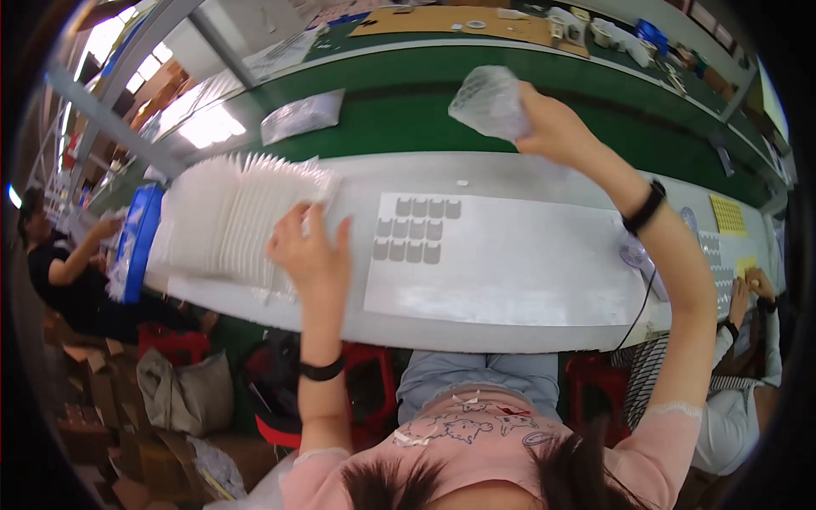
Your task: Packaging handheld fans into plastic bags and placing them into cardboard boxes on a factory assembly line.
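Note:
In my right hand [552, 127], raised over the far side of the table, is a crumpled clear plastic bag [489, 102]; its contents cannot be made out. My left hand [313, 251] has its fingers spread at the right edge of a long stack of thin translucent plastic sleeves [225, 217] standing close together. Whether the fingertips touch the sleeves I cannot tell. Between my hands lies a white sheet [510, 272], with small grey notched pieces [410, 229] set out in three rows on its left part.
A blue tray [140, 242] stands beyond the stack, near a person at the far left. Another clear bag [303, 116] lies on the green surface behind the table. To the right are a small fan [633, 255], a yellow sheet [728, 216] and a co-worker's hands [748, 293].

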`<state>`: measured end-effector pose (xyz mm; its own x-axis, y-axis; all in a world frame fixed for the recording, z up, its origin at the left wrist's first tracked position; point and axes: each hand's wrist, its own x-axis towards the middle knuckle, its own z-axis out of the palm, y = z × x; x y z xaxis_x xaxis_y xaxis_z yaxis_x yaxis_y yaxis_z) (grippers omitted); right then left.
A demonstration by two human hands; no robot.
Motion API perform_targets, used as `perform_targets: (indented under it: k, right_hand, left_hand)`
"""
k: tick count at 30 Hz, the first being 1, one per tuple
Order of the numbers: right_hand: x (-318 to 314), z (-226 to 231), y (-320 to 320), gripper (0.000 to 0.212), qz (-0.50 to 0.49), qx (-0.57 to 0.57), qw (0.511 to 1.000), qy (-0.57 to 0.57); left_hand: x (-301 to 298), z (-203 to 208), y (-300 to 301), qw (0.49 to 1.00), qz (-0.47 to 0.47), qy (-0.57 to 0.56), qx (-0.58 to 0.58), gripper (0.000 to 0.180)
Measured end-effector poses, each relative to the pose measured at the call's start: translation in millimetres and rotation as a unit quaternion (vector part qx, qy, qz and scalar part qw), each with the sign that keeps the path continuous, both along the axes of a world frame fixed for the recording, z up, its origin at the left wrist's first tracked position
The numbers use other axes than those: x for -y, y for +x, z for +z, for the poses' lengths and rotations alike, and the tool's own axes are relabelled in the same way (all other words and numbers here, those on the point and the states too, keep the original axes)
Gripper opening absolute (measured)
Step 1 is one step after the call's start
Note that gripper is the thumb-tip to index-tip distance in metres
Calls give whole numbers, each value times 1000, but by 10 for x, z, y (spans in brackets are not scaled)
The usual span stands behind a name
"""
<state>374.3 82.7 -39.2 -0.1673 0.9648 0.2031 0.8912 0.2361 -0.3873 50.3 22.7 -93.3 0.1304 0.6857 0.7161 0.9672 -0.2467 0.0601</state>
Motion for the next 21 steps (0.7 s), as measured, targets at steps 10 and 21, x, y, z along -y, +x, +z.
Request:
perform_targets:
  k: [10, 21]
  right_hand:
    - [-1495, -926, 593, 35, -74, 395, 914, 53]
    - [-1197, -820, 246, 82, -134, 388, 912, 15]
  left_hand:
    - [-89, -404, -574, 976, 91, -183, -69, 35]
    - [-134, -422, -559, 993, 21, -110, 21, 14]
